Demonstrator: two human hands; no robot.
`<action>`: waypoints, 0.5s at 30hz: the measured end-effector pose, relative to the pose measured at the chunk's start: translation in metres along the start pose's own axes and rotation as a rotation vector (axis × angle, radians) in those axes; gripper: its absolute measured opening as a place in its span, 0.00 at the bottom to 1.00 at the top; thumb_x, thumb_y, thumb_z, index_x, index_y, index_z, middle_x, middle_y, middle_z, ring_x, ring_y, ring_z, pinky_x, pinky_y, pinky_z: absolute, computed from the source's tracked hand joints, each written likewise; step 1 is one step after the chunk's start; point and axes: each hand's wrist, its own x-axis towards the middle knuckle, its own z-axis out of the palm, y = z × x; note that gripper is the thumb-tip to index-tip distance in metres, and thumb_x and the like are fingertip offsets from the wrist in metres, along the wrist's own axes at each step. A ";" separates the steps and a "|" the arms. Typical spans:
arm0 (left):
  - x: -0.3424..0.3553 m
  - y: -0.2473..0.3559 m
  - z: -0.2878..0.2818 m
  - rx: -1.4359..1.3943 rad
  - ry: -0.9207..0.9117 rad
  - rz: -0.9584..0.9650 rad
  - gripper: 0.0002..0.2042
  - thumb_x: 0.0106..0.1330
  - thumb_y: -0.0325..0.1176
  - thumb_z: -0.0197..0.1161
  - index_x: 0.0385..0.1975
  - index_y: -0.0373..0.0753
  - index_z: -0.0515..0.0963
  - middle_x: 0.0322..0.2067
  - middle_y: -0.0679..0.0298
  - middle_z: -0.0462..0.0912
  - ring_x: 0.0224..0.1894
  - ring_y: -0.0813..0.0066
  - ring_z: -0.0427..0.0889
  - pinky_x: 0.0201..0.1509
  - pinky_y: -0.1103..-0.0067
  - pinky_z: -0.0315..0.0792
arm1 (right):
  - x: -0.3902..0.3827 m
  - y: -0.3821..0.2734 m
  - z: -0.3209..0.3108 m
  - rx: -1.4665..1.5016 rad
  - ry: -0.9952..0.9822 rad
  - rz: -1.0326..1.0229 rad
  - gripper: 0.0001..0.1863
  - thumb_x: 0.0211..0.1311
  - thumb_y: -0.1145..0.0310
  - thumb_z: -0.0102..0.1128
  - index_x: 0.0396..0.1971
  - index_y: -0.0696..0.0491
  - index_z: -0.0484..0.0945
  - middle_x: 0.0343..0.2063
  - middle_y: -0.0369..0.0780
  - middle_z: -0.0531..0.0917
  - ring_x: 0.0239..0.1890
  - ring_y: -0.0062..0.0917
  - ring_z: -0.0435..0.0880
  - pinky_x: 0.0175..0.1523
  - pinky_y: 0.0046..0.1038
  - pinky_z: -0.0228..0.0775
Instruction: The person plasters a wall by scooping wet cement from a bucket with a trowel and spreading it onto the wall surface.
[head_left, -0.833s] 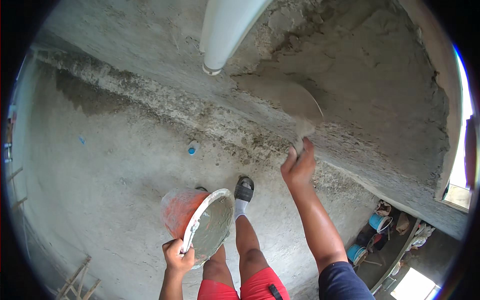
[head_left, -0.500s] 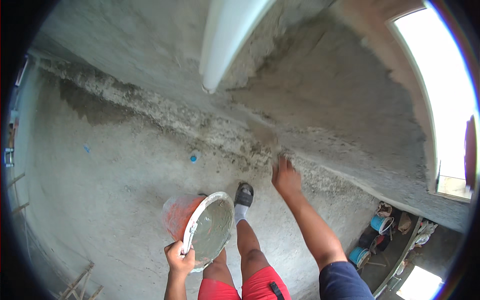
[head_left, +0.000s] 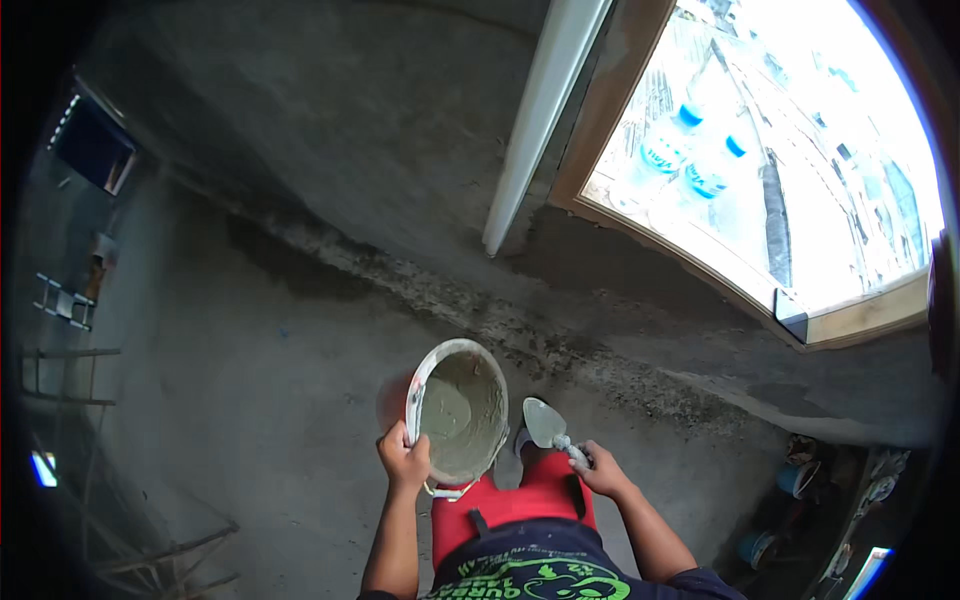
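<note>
My left hand (head_left: 403, 458) grips the rim of a pale, red-streaked bucket (head_left: 463, 415) with wet grey mortar inside, held over my lap. My right hand (head_left: 600, 469) is wrapped around the handle of a pointed metal trowel (head_left: 544, 425), held just right of the bucket with its blade apart from the wall. Above, a band of darker, damp-looking plaster (head_left: 590, 260) lies on the wall (head_left: 400, 120) below a window with a wooden frame (head_left: 685, 247). A white vertical pipe (head_left: 535, 140) runs up beside the window.
Two blue-capped bottles (head_left: 703, 170) stand at the bright window. Wooden sticks (head_left: 190, 545) and a ladder-like rack (head_left: 65, 300) are at the left. Blue buckets (head_left: 795, 480) and clutter lie at the lower right. A rough strip runs along the concrete floor (head_left: 250, 420) by the wall.
The trowel has come down from the plastered wall to beside the bucket. The view has shifted, bringing the whole window into sight, and the bucket now appears higher and further right.
</note>
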 end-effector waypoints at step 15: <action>0.018 0.139 -0.051 -0.136 0.029 0.373 0.21 0.47 0.20 0.65 0.16 0.44 0.55 0.15 0.76 0.60 0.20 0.89 0.55 0.24 0.81 0.49 | 0.012 -0.226 -0.069 -0.172 0.018 -0.552 0.18 0.62 0.63 0.65 0.49 0.56 0.82 0.33 0.54 0.85 0.39 0.49 0.85 0.47 0.46 0.78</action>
